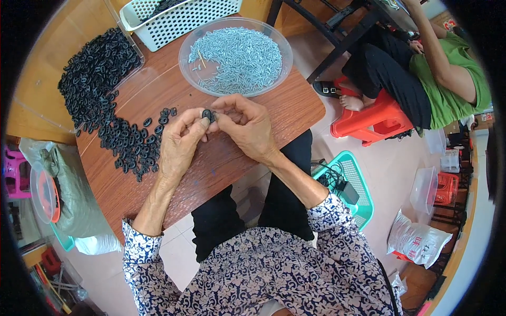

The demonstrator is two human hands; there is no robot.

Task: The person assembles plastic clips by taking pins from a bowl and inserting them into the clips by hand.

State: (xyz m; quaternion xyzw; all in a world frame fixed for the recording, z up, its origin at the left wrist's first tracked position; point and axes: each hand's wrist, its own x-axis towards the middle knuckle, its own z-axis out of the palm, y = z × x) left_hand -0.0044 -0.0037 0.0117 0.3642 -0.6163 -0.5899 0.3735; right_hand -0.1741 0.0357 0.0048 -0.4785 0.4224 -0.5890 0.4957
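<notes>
Over the wooden table, my left hand (178, 141) is closed, pinching a small black oval plastic part (207, 114) between thumb and fingers. My right hand (247, 127) meets it from the right, thumb and fingertips pressed together beside the part. Whatever those fingertips hold is too small and hidden to name. Many similar loose black parts (132, 145) lie scattered left of my left hand, running back to a large heap (100, 66). Just beyond my hands, small silvery screw-like pieces (242, 55) fill a clear round tub (183, 71), with a few thin gold-coloured pieces among them.
Behind the tub stands a white perforated basket (182, 25). The brown table (295, 108) ends near my lap. On the floor at right is a green basket (363, 197) with black cables. Another person in a green shirt (448, 79) sits on a red stool (371, 118).
</notes>
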